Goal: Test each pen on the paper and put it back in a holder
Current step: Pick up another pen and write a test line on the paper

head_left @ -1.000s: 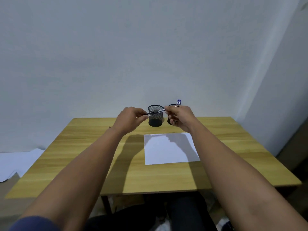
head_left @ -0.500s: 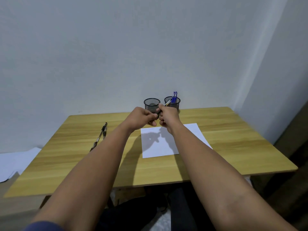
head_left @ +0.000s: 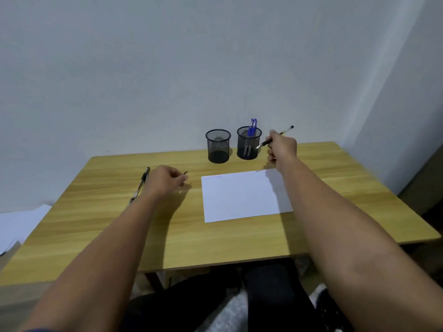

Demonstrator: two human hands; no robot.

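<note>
Paper (head_left: 242,195) flat on counter (head_left: 96,224), just near-left of right hand (head_left: 282,147). Pen (head_left: 275,136) pinched there, uncapped, tip aimed left and down, tail up-right. Probably next: down onto the sheet. Left hand (head_left: 165,179) pinching what looks like the cap (head_left: 185,173). Right holder (head_left: 248,143): blue pens (head_left: 251,128). Left holder (head_left: 218,146): seemingly empty.

Uncapped pen (head_left: 275,137) tilted beside blue-pen holder (head_left: 248,146); white paper (head_left: 242,195) flat.

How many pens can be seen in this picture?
4. Two blue pens stand in the right holder, one pen is in the right hand, one lies beside the left hand. Others may be hidden.
</note>
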